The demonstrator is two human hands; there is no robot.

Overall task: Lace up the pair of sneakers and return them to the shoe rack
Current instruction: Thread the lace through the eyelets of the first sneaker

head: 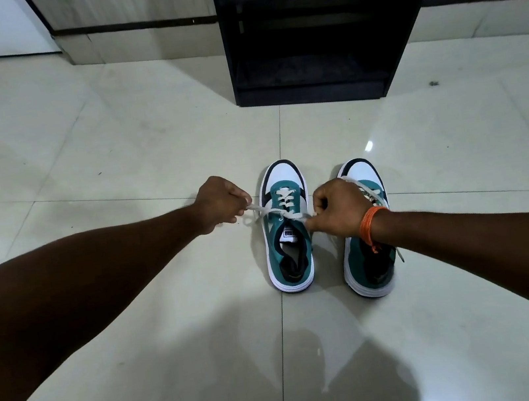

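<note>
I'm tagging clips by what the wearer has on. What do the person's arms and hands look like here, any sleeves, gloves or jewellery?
Both forearms are bare, with no sleeves in view, and no gloves. The right hand has an orange thread band wound around its wrist, one loose end hanging. The left hand wears nothing visible: no ring, watch or band.

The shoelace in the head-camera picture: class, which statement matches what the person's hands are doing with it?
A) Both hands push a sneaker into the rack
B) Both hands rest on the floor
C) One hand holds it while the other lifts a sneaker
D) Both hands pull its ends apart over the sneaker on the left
D: the left hand and right hand each grip an end of the shoelace, stretched across the left-side sneaker.
</note>
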